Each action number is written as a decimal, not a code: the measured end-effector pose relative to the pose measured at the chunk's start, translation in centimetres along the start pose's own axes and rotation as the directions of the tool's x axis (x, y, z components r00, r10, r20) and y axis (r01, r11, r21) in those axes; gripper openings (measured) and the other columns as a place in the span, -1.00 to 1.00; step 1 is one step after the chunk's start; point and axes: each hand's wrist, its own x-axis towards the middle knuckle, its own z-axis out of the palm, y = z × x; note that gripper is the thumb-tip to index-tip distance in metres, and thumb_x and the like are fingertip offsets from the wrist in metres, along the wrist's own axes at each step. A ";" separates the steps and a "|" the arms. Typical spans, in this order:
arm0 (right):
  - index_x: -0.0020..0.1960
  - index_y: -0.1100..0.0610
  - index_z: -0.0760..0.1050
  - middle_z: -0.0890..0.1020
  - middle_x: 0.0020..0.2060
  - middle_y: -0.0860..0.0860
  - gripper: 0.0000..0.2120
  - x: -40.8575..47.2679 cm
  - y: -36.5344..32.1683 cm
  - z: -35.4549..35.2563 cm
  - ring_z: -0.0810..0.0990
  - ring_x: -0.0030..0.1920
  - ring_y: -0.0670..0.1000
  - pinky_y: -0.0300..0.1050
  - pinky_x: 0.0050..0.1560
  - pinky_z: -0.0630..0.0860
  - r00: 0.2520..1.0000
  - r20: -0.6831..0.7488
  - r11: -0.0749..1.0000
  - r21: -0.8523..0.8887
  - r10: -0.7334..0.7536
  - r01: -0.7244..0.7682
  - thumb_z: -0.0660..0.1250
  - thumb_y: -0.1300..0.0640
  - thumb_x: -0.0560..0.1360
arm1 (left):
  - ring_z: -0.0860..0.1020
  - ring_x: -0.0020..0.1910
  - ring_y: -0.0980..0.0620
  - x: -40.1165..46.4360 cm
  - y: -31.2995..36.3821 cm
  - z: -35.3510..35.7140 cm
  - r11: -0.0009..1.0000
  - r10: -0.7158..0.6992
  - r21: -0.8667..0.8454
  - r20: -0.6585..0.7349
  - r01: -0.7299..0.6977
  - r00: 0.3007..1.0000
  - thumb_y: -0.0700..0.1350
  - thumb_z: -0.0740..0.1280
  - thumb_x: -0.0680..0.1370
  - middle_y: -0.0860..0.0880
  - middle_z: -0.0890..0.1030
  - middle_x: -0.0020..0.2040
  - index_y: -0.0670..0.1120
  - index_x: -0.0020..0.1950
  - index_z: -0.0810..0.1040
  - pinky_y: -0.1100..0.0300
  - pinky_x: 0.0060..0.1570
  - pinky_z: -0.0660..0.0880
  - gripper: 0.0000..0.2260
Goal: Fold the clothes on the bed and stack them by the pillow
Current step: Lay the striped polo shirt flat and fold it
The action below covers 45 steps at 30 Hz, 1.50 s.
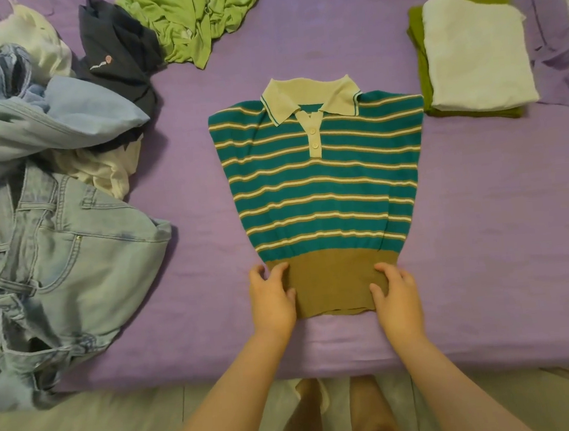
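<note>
Both hands are gripping the brown hem of the striped polo shirt at lower centre: the left hand and right hand are curling around its corners. Sleeves are lying tucked under already. Two folded garments are sitting stacked at upper right; jeans and other crumpled clothes are waiting at left.

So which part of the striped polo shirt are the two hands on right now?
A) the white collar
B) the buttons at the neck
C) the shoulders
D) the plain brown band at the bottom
D: the left hand and the right hand both rest at the two sides of the brown band at the bottom of the striped polo shirt, far from its collar.
</note>
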 end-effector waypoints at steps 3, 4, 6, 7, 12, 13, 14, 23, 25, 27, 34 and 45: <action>0.36 0.05 0.40 0.44 0.13 0.13 -0.60 0.1 -0.4 -0.3 0.44 -0.05 0.00 -0.27 -0.05 0.32 1.000 0.023 0.999 0.037 -0.001 0.000 0.22 0.30 0.56 | 0.44 0.14 -0.04 -0.1 0.5 0.4 0.973 -0.127 -0.184 0.088 0.142 0.988 -0.25 0.34 0.53 -0.11 0.32 0.33 -0.02 0.42 0.37 0.14 0.25 0.39 -0.53; 0.34 0.06 0.42 0.43 0.12 0.13 -0.59 0.2 -0.3 -0.5 0.45 -0.04 0.02 -0.31 -0.06 0.31 1.000 0.027 0.998 0.059 0.000 -0.002 0.21 0.33 0.55 | 0.45 0.17 -0.05 0.0 0.5 0.4 0.962 -0.134 -0.222 0.123 0.159 0.983 -0.25 0.34 0.53 -0.10 0.39 0.33 -0.02 0.41 0.39 0.13 0.25 0.41 -0.54; 0.31 0.09 0.44 0.44 0.14 0.13 -0.61 0.5 -0.2 -0.8 0.48 0.06 0.07 -0.34 -0.01 0.30 1.000 0.017 0.992 0.125 0.020 -0.022 0.23 0.36 0.53 | 0.46 0.19 -0.04 0.0 0.4 0.3 0.919 -0.164 -0.333 0.162 0.211 0.973 -0.27 0.32 0.54 -0.08 0.46 0.33 -0.01 0.35 0.46 0.12 0.20 0.45 -0.61; 0.31 0.12 0.42 0.44 0.17 0.13 -0.63 0.6 -0.3 -0.9 0.46 0.10 0.05 -0.31 0.02 0.31 0.999 0.006 0.983 0.176 0.048 -0.048 0.24 0.33 0.53 | 0.46 0.15 -0.01 0.0 0.4 0.1 0.883 -0.192 -0.402 0.156 0.240 0.969 -0.27 0.31 0.55 -0.08 0.47 0.32 0.01 0.30 0.49 0.12 0.17 0.47 -0.65; 0.37 0.31 0.26 0.50 0.18 0.20 -0.54 3.0 -1.1 -0.5 0.48 0.07 0.10 -0.17 -0.04 0.36 0.904 -0.081 0.792 0.518 0.420 -0.322 0.29 0.13 0.57 | 0.42 0.21 -0.04 1.0 0.5 -0.1 0.598 -0.456 -0.707 0.086 0.377 0.886 -0.09 0.40 0.53 -0.12 0.42 0.33 -0.07 0.40 0.30 -0.01 0.28 0.40 -0.50; 0.37 0.34 0.28 0.50 0.20 0.22 -0.50 3.7 -1.0 -0.4 0.50 0.12 0.15 -0.14 0.01 0.40 0.888 -0.058 0.776 0.514 0.456 -0.365 0.33 0.12 0.55 | 0.40 0.24 -0.06 1.3 0.7 -0.1 0.548 -0.504 -0.726 0.109 0.415 0.857 -0.06 0.41 0.52 -0.12 0.39 0.36 -0.09 0.46 0.23 -0.04 0.31 0.38 -0.42; 0.36 0.36 0.31 0.51 0.21 0.24 -0.48 4.3 -0.7 -0.2 0.50 0.17 0.20 -0.07 0.10 0.44 0.876 -0.009 0.759 0.503 0.483 -0.413 0.37 0.11 0.52 | 0.39 0.28 -0.09 1.6 0.8 -0.1 0.525 -0.530 -0.727 0.126 0.442 0.838 -0.05 0.41 0.53 -0.13 0.37 0.38 -0.11 0.48 0.21 -0.06 0.32 0.37 -0.39; -0.07 0.12 0.49 0.62 -0.02 0.20 -0.95 3.6 0.8 -1.5 0.58 -0.05 0.19 0.11 0.02 0.56 0.920 0.108 0.760 0.532 0.376 -0.373 0.35 0.16 0.53 | 0.50 0.01 -0.16 0.6 1.1 -0.9 0.870 -0.273 -0.419 0.030 0.260 0.961 -0.08 0.16 0.65 -0.23 0.55 0.04 -0.19 0.02 0.42 -0.02 0.01 0.43 -0.81; 0.02 0.21 0.47 0.61 0.01 0.23 -0.85 3.2 1.3 -1.9 0.57 -0.02 0.19 0.09 0.02 0.54 0.934 0.059 0.829 0.443 0.352 -0.340 0.35 0.14 0.53 | 0.51 0.01 -0.18 0.3 0.4 -1.4 0.927 -0.201 -0.333 -0.053 0.172 0.978 -0.10 0.18 0.65 -0.22 0.56 0.02 -0.17 0.00 0.41 0.03 -0.07 0.41 -0.86; 0.11 0.27 0.42 0.59 0.06 0.25 -0.76 2.7 1.7 -2.2 0.55 0.00 0.16 -0.05 -0.05 0.46 0.953 0.034 0.896 0.330 0.302 -0.296 0.36 0.18 0.52 | 0.51 -0.05 -0.09 0.1 -0.6 -1.9 0.931 -0.183 -0.333 -0.064 0.152 0.981 -0.14 0.23 0.62 -0.19 0.58 0.06 -0.12 0.04 0.41 0.11 -0.11 0.41 -0.94; 0.43 0.17 0.25 0.43 0.25 0.14 -0.45 1.6 2.1 -2.2 0.47 0.22 0.14 0.01 0.19 0.45 0.994 0.107 1.000 0.013 -0.006 0.005 0.37 0.20 0.50 | 0.53 -0.05 -0.01 -0.1 -2.3 -2.5 0.996 0.055 -0.069 0.014 -0.053 0.998 -0.16 0.32 0.57 -0.04 0.54 0.05 0.00 0.44 0.29 0.14 -0.08 0.44 -0.53; -0.18 -0.02 0.64 0.59 0.14 0.11 -0.79 4.9 2.5 -4.2 0.46 0.26 0.31 0.17 0.04 0.46 0.787 0.405 0.673 -0.416 -0.465 0.612 0.57 0.19 0.27 | 0.31 0.25 -0.05 4.4 -2.3 -3.6 0.594 0.445 0.520 0.422 -0.613 0.790 -0.15 0.36 0.48 -0.01 0.36 0.29 0.03 0.22 0.47 0.18 0.11 0.38 -0.68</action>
